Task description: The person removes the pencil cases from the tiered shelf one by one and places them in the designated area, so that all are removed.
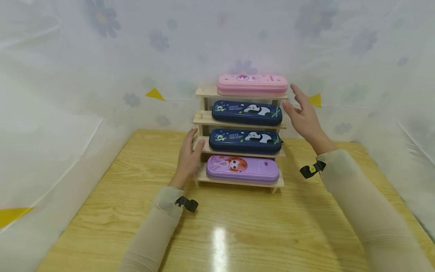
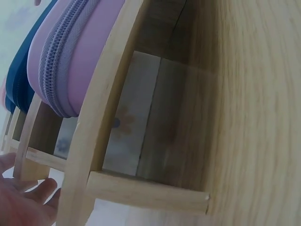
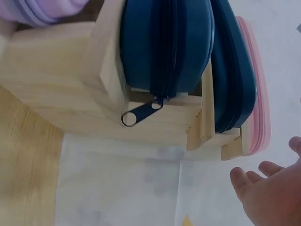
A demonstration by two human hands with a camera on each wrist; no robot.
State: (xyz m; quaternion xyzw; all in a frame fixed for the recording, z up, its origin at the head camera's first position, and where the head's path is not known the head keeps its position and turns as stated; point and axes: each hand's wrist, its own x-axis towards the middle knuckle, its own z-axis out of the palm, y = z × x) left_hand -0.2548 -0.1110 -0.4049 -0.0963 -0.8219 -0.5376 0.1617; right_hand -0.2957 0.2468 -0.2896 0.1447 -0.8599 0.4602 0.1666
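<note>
A stepped wooden rack (image 1: 204, 119) stands at the back of the table with several pencil cases on its tiers. A pink case (image 1: 252, 84) lies on top, two navy panda cases (image 1: 247, 113) (image 1: 245, 141) on the middle tiers, and a purple case (image 1: 242, 169) lowest. My left hand (image 1: 188, 156) rests against the rack's left end with straight fingers. My right hand (image 1: 304, 113) hovers open beside the rack's right end, level with the upper navy case, touching nothing. The right wrist view shows the navy cases' ends (image 3: 164, 52) and a zipper pull (image 3: 138, 114). The purple case's zipper edge (image 2: 66, 61) fills the left wrist view.
The rack stands on a light wooden table (image 1: 238, 234), bare in front of it. White flower-print sheeting (image 1: 68, 75) with yellow triangles closes in the back and both sides. Black camera clips sit on both wrists.
</note>
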